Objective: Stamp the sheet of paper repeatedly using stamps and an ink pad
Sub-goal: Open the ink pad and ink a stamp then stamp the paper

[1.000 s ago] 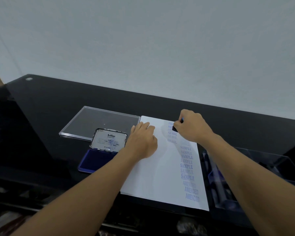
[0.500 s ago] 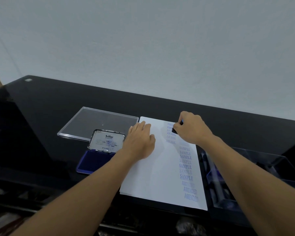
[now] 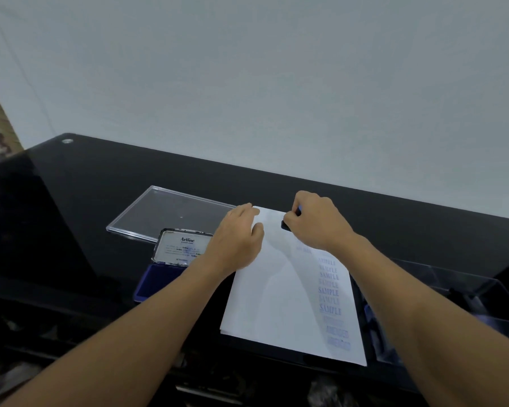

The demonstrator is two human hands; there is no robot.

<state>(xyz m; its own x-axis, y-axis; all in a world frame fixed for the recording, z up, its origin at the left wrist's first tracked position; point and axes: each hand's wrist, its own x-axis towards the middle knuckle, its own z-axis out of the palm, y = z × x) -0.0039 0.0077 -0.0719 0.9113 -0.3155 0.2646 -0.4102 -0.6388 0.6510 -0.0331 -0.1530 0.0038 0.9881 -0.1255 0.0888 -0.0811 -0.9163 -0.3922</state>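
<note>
Sheet of paper (image 3: 276, 304) lies on the black bench (image 3: 100, 186) in front of the person, with a column of blue SAMPLE and AMENDED marks down its right side. The left hand (image 3: 237, 239) lies flat on the far left corner with its fingers nearly straight, pinning it. The right hand (image 3: 317, 221) is curled round a small dark stamp (image 3: 288, 223) at the far edge. So close to that edge, a tilted press could print half a mark or ink the bench. Several marks look faint, so a dry stamp is likely, and the wrist may smear fresh ink. The ink pad (image 3: 156, 279) case stands open, its lid (image 3: 182, 248) raised and the blue pad exposed. A clear box (image 3: 467, 292) to the right holds blurred blue and dark items, probably more stamps. A flat clear cover (image 3: 165, 212) lies behind.
</note>
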